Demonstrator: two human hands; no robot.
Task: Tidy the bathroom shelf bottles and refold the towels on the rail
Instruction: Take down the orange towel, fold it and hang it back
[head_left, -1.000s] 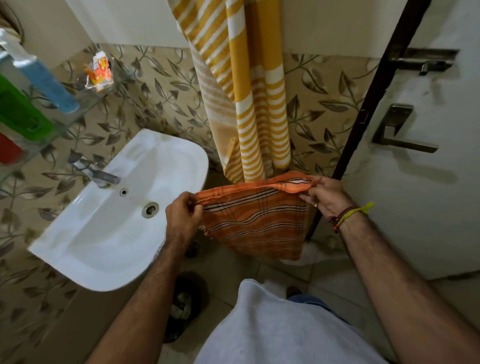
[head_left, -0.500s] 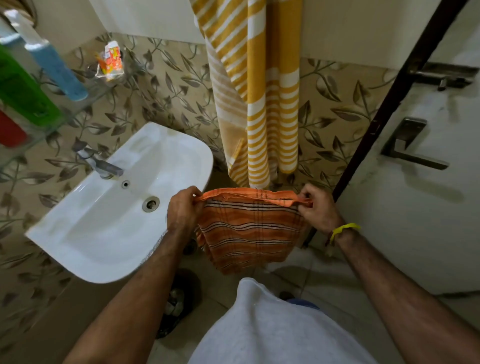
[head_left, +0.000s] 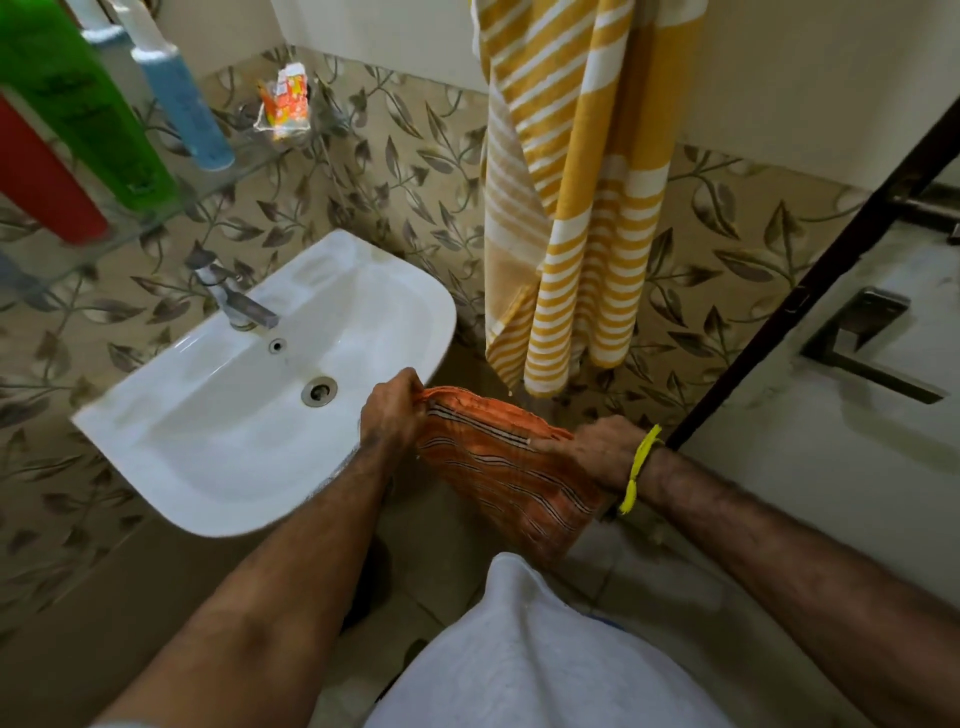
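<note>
Between the left hand (head_left: 390, 410) and the right hand (head_left: 602, 453) is an orange towel (head_left: 498, 467) with thin dark and white stripes. A yellow thread (head_left: 640, 467) circles the right wrist. Above the hands hangs a yellow-and-white striped towel (head_left: 576, 197). Left of the left hand is a plain white sink (head_left: 171, 457). Up and to the left of the hands stand 3 bottles: a red bottle (head_left: 41, 182), a green bottle (head_left: 88, 104) and a blue bottle (head_left: 182, 109). The wall tiles (head_left: 405, 171) behind are beige with a grey-brown leaf pattern.
</note>
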